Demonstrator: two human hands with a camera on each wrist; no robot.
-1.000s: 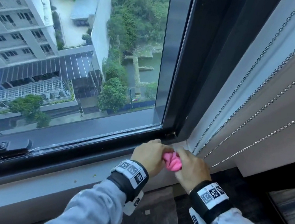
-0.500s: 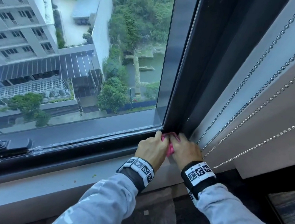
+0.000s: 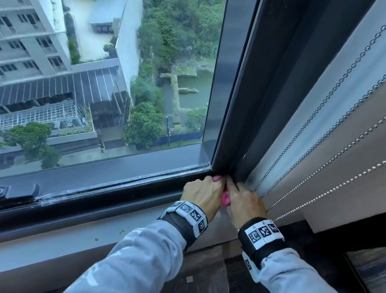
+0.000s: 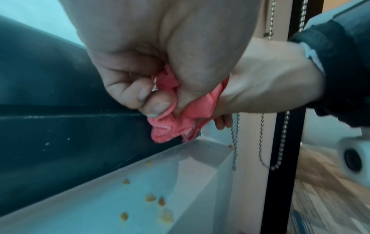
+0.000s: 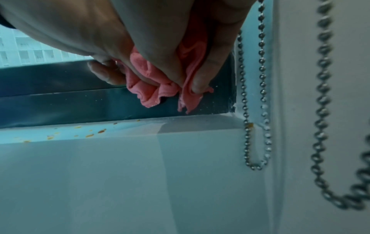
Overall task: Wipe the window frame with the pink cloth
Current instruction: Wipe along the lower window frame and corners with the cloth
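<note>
A crumpled pink cloth (image 3: pixel 225 199) is bunched between both hands at the lower right corner of the dark window frame (image 3: pixel 131 187). My left hand (image 3: pixel 201 193) grips the cloth (image 4: pixel 172 126) with curled fingers, thumb side against the frame's bottom rail. Close beside it, my right hand (image 3: pixel 245 202) also holds the cloth (image 5: pixel 158 88), fingers curled over its folds. The cloth's loose edges hang against the dark rail (image 5: pixel 80 104). Most of the cloth is hidden inside the two fists.
Several bead chains (image 3: pixel 340 112) of a blind hang just right of the hands, with loops (image 5: pixel 256 142) beside the corner. A pale sill (image 4: pixel 100 197) below the frame carries small yellow crumbs. A black window latch (image 3: pixel 4 194) sits on the bottom rail at the far left.
Both hands have risen from just above the sill into the frame's lower right corner, carrying the pink cloth, and have closed together so less cloth shows.
</note>
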